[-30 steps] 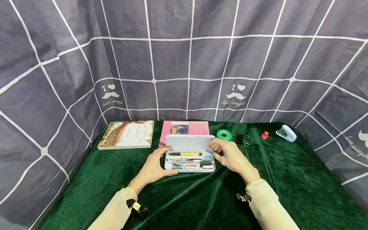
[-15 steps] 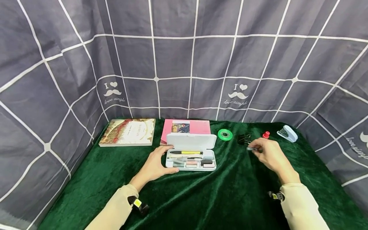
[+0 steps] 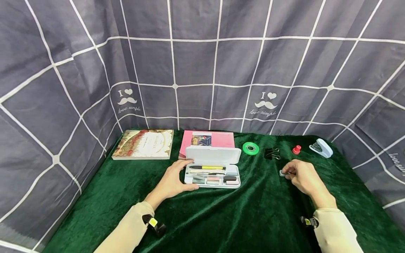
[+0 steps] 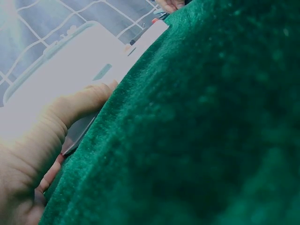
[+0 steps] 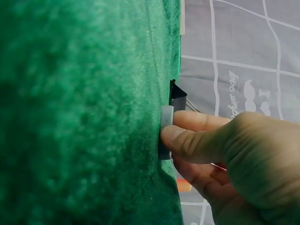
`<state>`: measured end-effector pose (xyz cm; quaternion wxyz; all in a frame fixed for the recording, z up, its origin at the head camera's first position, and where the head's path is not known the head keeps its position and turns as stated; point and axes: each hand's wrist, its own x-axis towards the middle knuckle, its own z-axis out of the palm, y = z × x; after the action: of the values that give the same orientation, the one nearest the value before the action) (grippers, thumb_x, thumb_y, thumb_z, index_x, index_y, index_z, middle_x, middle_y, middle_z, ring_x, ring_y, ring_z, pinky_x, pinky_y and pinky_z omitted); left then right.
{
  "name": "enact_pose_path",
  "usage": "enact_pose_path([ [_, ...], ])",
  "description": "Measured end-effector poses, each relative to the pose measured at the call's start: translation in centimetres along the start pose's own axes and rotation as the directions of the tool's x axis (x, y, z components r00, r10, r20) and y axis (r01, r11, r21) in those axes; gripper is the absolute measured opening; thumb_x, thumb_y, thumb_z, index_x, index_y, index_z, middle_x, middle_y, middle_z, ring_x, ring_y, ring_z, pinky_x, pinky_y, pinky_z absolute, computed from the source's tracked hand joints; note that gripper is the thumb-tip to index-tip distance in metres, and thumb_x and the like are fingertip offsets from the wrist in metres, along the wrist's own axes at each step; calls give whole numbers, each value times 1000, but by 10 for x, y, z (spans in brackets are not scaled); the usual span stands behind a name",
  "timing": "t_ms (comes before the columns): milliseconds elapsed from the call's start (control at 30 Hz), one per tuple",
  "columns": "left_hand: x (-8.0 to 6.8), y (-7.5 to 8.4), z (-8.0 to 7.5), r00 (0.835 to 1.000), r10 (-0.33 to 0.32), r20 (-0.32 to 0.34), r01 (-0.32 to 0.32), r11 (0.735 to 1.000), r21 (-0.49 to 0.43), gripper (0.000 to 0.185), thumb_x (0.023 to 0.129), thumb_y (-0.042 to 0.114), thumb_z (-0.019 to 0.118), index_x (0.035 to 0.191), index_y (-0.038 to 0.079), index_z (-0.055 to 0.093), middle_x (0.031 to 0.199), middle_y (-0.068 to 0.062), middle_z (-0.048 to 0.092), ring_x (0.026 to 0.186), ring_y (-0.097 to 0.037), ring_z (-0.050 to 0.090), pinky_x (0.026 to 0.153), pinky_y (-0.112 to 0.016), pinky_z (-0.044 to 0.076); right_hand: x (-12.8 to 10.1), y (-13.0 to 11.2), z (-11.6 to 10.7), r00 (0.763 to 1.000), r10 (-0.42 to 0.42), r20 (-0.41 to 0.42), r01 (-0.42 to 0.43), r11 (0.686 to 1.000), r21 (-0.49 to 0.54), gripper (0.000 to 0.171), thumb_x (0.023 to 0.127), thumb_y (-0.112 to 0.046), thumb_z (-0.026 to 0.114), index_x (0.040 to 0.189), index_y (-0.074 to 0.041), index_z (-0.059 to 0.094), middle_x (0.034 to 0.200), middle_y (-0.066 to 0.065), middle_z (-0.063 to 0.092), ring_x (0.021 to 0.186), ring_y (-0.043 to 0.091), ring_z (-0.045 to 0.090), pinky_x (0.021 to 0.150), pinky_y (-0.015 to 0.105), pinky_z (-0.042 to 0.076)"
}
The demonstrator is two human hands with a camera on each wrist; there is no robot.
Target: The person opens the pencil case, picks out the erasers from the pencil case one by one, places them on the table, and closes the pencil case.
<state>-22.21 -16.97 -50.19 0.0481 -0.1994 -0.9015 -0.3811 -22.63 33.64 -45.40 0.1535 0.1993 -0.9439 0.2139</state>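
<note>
Since the earlier frames the right hand (image 3: 300,176) has left the open pencil case (image 3: 212,171) and come down to the right, onto the green cloth of the desk (image 3: 253,218), just near of the black binder clips (image 3: 272,153). Its fingers (image 5: 192,133) pinch a small grey piece (image 5: 166,123), perhaps an eraser, pressing it against the cloth. The left hand (image 3: 172,182) rests at the case's left end, thumb along its near edge, fingers relaxed.

The velvet is creased and soft, so the piece could tip or roll into a fold if it is let go carelessly. In the right wrist view its long axis seems to lie along the cloth surface; which way it points is too small to tell.
</note>
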Motion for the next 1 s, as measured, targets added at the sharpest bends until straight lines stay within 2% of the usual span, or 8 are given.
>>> enact_pose_path([
  [233,-1,1,-1,1000,-12,5,12,1000,-18,96,78,47,103,160,20,60,156,-9,61,139,-34,61,115,-60,52,1,1,1,1000,-25,-12,25,1000,8,33,74,15,85,83,-16,79,86,-3,73,75,9,69,67,33,57],
  [433,0,1,-1,1000,-6,5,6,1000,-15,96,78,47,103,160,19,61,156,-10,61,139,-34,61,114,-60,52,7,-6,-5,999,15,42,-15,1000,-2,25,79,6,91,90,-13,81,88,0,76,79,18,72,71,38,58],
  [533,0,-1,-1,1000,-12,16,12,1000,-16,96,79,48,103,160,20,60,156,-9,61,139,-33,60,115,-59,52,18,-24,-11,1000,20,21,-21,999,29,24,83,-2,95,101,-12,84,95,3,80,84,24,76,74,37,59],
  [700,-2,-1,-3,1000,-10,10,11,1000,-20,96,79,48,103,160,20,60,155,-9,61,139,-34,60,115,-62,51,46,-77,-10,999,-36,-17,39,982,187,29,89,-3,93,115,-11,84,107,4,82,91,23,80,81,31,63],
  [867,-1,-1,-2,1000,-4,7,4,1000,-16,96,79,48,103,160,20,60,155,-9,61,138,-33,60,114,-60,52,68,-114,17,990,-130,56,101,927,361,30,91,8,87,117,-5,83,108,7,83,91,20,80,84,34,66],
  [1000,0,-2,0,1000,14,5,-14,1000,-18,96,79,48,103,160,19,60,154,-9,62,136,-32,62,113,-58,53,74,-129,38,961,-234,146,160,904,396,28,92,12,82,117,0,82,109,12,82,94,24,80,86,38,66],
])
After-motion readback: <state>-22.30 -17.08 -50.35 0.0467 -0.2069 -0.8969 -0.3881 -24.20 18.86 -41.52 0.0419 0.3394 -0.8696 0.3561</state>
